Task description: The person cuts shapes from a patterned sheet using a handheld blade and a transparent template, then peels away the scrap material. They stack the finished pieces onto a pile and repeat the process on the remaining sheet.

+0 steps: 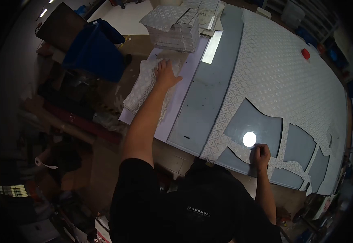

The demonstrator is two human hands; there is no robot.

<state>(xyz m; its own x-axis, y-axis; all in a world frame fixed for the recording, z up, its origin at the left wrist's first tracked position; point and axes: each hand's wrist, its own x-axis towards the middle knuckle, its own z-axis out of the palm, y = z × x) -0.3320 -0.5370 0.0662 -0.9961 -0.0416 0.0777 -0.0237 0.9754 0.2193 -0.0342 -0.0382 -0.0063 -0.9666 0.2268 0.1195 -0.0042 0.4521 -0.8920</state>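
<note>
My left hand lies with spread fingers on a loose stack of cut patterned fabric pieces, on a pale board. My right hand is curled at the near edge of the grey table, beside a cut-out opening in the large patterned fabric sheet. Its fingers are bent together, and what they hold, if anything, is too small to name. Several shaped openings in the sheet show the grey surface beneath.
A tall stack of patterned pieces stands beyond my left hand. A blue bin is at the upper left. A red round object rests on the sheet at the far right. Paper rolls lie at lower left.
</note>
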